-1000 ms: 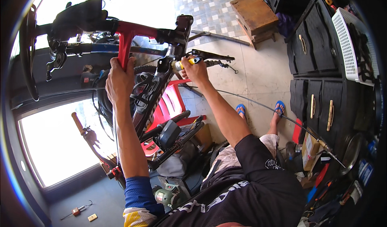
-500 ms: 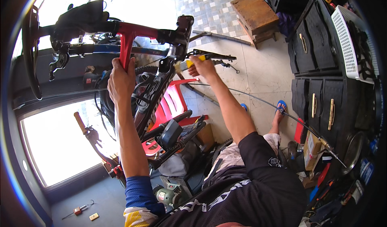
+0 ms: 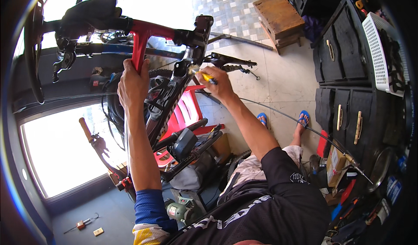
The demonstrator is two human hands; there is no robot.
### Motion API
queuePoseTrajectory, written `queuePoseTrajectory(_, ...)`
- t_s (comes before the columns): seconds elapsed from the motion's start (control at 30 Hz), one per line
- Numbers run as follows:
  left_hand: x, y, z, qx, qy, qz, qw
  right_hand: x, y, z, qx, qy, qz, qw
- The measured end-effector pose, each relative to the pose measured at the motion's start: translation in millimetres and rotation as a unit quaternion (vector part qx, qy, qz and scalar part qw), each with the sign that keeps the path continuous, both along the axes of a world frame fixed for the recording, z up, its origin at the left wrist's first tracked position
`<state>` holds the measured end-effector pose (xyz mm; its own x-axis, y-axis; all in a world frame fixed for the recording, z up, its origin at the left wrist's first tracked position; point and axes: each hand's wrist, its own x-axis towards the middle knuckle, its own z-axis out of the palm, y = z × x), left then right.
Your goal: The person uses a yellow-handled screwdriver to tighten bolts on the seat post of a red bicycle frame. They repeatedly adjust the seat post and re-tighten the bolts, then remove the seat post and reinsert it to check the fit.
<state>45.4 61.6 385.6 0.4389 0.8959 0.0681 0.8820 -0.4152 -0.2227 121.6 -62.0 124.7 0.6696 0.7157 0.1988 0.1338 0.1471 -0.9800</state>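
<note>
A bicycle frame [image 3: 162,103], dark with white lettering, stands tilted in front of me, and a bottle cage is fixed to it. My left hand [image 3: 132,86] is closed round the lower end of a red tube [image 3: 139,49] that meets another red bar above. In my right hand [image 3: 220,85] is a brush [image 3: 209,78] with a yellow handle. Its pale bristles lie against or just beside the dark frame junction near the top of the frame; contact is hard to make out. Part of the handle is hidden by my fingers.
Behind the frame stands a red plastic chair [image 3: 185,108]. Below it are a suspension fork [image 3: 191,156] and a green bench grinder [image 3: 180,211]. A thin cable [image 3: 278,109] crosses to the right, towards black cabinets [image 3: 344,62] and a white basket [image 3: 375,53]. A wooden stool [image 3: 278,18] stands far off.
My right hand has turned, and the brush handle now slants down to the right instead of up. The bristles stay by the frame junction. My left hand keeps its hold on the red tube.
</note>
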Motion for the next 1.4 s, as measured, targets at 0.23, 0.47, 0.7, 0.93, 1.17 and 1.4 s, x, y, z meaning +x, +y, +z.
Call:
queuePoseTrajectory(0.23, 0.8, 0.3, 1.1, -0.004, -0.011, -0.007, 1.000, -2.2, -2.8, 0.9, 0.016, -0.068, -0.021, 0.997)
queuePoseTrajectory(0.47, 2.9, -1.3, 1.7, 0.006, -0.002, -0.011, 1.000, 11.0, -12.3, -15.8, 0.099, -0.043, -0.058, 0.992)
queuePoseTrajectory(0.7, 1.8, -2.3, 2.1, 0.006, 0.001, -0.002, 1.000, -6.6, -16.1, -33.4, -0.011, 0.489, -0.033, 0.872)
queuePoseTrajectory(0.93, 3.9, -5.0, 1.7, 0.011, 0.003, -0.011, 1.000, -15.4, 28.1, -17.0, 0.003, 0.661, -0.021, 0.750)
queuePoseTrajectory(1.17, 1.8, -6.4, 1.8, 0.008, -0.004, -0.006, 1.000, -1.7, 21.5, -20.3, 0.063, 0.506, -0.011, 0.860)
queuePoseTrajectory(1.4, -1.3, -5.0, 0.4, 0.010, 0.002, -0.007, 1.000, 6.0, 15.4, -15.0, -0.014, 0.329, 0.013, 0.944)
